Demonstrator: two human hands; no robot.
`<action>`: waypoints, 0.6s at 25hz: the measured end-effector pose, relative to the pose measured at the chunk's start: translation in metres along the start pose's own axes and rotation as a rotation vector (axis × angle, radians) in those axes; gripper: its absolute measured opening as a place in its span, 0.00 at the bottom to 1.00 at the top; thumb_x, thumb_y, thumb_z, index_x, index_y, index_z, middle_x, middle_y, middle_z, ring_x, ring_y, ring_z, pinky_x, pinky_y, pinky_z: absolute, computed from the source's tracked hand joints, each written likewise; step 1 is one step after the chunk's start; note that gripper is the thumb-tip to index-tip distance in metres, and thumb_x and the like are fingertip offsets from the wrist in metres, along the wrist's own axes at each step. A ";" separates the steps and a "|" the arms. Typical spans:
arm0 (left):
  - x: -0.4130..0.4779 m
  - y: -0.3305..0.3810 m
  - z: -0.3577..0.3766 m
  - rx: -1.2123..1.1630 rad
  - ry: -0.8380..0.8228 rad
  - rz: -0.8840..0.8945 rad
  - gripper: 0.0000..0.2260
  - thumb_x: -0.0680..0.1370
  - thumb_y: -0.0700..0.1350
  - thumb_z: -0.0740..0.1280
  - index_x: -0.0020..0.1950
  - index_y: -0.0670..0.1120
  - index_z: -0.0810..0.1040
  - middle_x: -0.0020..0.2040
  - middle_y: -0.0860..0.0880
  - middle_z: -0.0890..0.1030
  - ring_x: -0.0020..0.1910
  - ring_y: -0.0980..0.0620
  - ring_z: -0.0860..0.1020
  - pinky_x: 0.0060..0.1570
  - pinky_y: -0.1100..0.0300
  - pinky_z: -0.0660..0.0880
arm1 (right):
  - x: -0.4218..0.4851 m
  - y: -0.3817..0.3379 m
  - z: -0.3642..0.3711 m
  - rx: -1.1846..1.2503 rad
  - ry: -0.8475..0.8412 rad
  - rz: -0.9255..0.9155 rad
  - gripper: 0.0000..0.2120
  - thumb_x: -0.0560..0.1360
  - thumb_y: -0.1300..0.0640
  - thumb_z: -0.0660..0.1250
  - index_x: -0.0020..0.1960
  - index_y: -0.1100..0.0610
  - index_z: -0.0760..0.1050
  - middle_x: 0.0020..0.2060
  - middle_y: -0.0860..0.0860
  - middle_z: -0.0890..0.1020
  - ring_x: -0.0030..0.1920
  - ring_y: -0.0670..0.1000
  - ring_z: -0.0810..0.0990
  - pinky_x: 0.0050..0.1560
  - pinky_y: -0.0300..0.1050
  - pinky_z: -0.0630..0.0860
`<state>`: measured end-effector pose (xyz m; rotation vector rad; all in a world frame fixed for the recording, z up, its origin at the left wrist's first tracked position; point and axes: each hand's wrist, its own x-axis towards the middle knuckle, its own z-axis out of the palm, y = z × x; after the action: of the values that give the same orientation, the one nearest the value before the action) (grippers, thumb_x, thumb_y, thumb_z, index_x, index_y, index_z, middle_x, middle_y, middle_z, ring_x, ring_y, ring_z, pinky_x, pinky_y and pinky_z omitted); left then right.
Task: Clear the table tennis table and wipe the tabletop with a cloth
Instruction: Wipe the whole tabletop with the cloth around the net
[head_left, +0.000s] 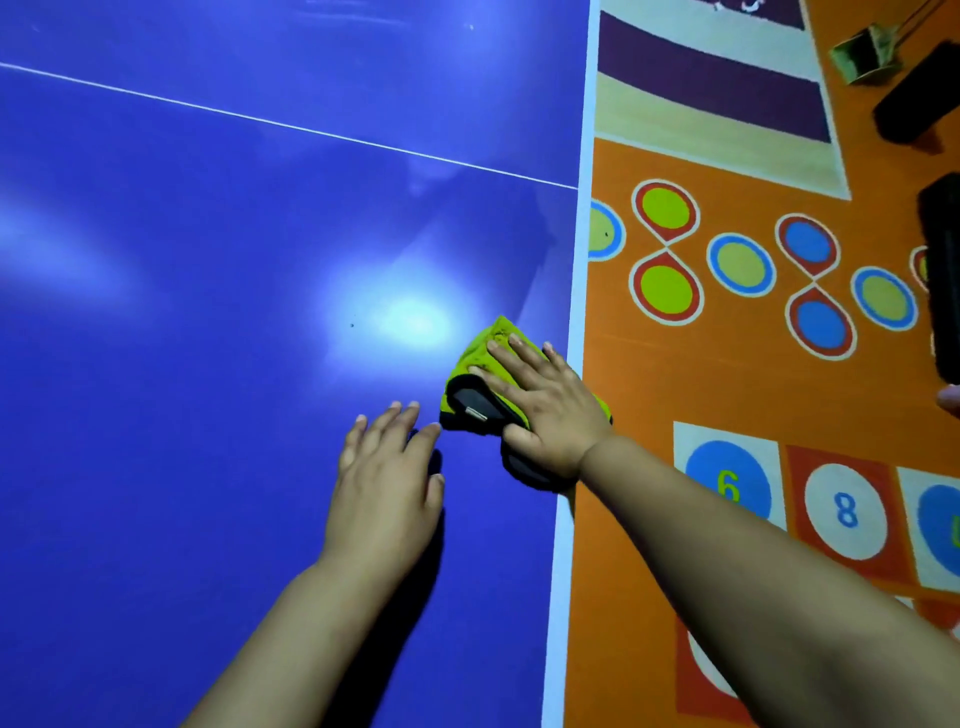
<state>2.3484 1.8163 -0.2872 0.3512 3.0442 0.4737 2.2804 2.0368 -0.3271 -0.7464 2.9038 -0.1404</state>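
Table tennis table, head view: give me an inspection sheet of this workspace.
Surface: blue tabletop, glossy with glare, white lines.
Job's things: green-and-black cloth bunched near the right edge.
Clutter: one small dark speck; otherwise nothing seen.
Grips: left hand flat on the tabletop, empty; right hand presses flat on the cloth.
Cables: nothing seen.
Surroundings: orange floor mat with coloured circles and numbers; dark objects far right.

the cloth lies on the table near its right edge, under the right hand. the left hand is just left of the cloth. the floor lies right of the table.
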 end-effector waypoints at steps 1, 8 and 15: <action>0.019 0.013 0.007 -0.001 0.014 -0.015 0.21 0.64 0.42 0.76 0.57 0.45 0.80 0.62 0.43 0.78 0.63 0.44 0.74 0.65 0.44 0.62 | 0.018 0.024 -0.004 0.001 0.000 0.020 0.36 0.67 0.45 0.52 0.76 0.45 0.58 0.77 0.50 0.57 0.77 0.54 0.52 0.75 0.57 0.47; 0.090 0.056 0.028 0.040 0.070 -0.105 0.22 0.64 0.43 0.76 0.58 0.45 0.79 0.62 0.44 0.77 0.64 0.45 0.74 0.66 0.45 0.58 | 0.130 0.138 -0.033 0.001 -0.017 0.166 0.35 0.70 0.41 0.48 0.77 0.45 0.55 0.78 0.48 0.51 0.78 0.51 0.45 0.76 0.54 0.43; 0.069 0.049 0.012 0.095 0.095 -0.192 0.21 0.65 0.43 0.75 0.58 0.46 0.79 0.62 0.44 0.77 0.64 0.45 0.74 0.67 0.53 0.54 | 0.165 0.133 -0.039 0.215 0.062 0.674 0.31 0.78 0.46 0.55 0.79 0.46 0.49 0.79 0.50 0.46 0.77 0.55 0.38 0.75 0.60 0.43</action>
<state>2.2923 1.8816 -0.2843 0.0380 3.1565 0.3452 2.0678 2.0752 -0.3238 0.2836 2.9463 -0.3885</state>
